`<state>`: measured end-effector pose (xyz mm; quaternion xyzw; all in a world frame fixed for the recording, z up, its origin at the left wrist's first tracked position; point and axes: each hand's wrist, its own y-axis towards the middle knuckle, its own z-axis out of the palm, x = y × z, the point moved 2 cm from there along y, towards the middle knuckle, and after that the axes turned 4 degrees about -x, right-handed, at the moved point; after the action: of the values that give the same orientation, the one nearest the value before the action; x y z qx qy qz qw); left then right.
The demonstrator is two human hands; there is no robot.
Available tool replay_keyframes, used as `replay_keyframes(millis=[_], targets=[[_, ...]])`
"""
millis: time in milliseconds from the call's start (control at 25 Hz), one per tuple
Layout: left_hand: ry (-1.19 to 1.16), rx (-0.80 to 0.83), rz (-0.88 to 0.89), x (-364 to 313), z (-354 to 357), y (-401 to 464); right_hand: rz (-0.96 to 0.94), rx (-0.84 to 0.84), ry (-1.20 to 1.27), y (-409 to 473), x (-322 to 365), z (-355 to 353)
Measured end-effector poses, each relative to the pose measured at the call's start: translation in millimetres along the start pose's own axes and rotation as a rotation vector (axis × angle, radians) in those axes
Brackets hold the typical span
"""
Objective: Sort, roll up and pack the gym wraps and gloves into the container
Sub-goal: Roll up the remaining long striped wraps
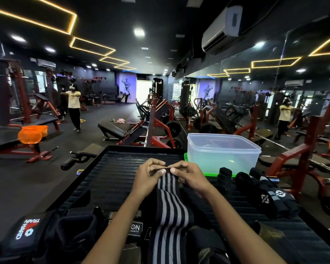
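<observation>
Nearest the camera, at bottom left, a black glove (30, 231) lay on the ribbed black platform (111, 174) w/ white "TRAIN HARD" print readable upside down, beside a red-and-white hexagon logo. Next to it, a patch (134, 228) showed "ON" over smaller letters, prob. "...HORITY"; the rest was cut off by the forearm. The striped wrap (170, 210), grey and black, ran lengthwise straight away from the person, btwn both forearms, its long axis pointing at the far edge of the platform. Its far end was pinched by both hands: left hand (149, 178) and right hand (191, 175) each had thumb and curled fingers closed on that end, fingertips nearly touching, so neither was nearer than the other. Judging from that, rolling would start at the far end and come back toward the body along the strip. To the right lay dark rolled wraps (225, 178) and black gloves (271, 199) w/ a round white logo, text too small to read. Beyond them, right of the hands, the clear plastic container (223, 151) stood open on its green lid (210, 173), apparently w/ nothing packed yet.
</observation>
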<state>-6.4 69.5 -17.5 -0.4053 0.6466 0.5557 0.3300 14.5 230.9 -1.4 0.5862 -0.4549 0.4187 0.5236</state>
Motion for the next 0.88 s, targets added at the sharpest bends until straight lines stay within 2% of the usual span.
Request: replay_keyframes(millis=[160, 280, 360, 520, 600, 880], targets=[[0.049, -0.113, -0.1, 4.1, -2.2, 1.8, 0.011, -0.025, 0.111, 11.1, -15.2, 1.8], [0.104, -0.11, -0.188, 12.5, -4.3, 4.2, 0.045, -0.084, 0.188, 15.7, -24.9, 1.4], [-0.012, -0.081, -0.244, 14.8, -2.2, 4.8, 0.05, -0.097, 0.211, 19.2, -28.3, -0.3], [-0.415, 0.001, -0.423, 13.0, 0.7, 3.7, 0.05, -0.095, 0.239, 20.9, -27.2, -2.4], [-0.49, 0.023, -0.474, 11.4, 0.9, 3.0, 0.033, -0.083, 0.227, 18.6, -25.7, -2.3], [-0.249, -0.049, -0.364, 14.6, -1.7, 0.1, 0.003, -0.056, 0.129, 16.1, -28.4, -0.1]])
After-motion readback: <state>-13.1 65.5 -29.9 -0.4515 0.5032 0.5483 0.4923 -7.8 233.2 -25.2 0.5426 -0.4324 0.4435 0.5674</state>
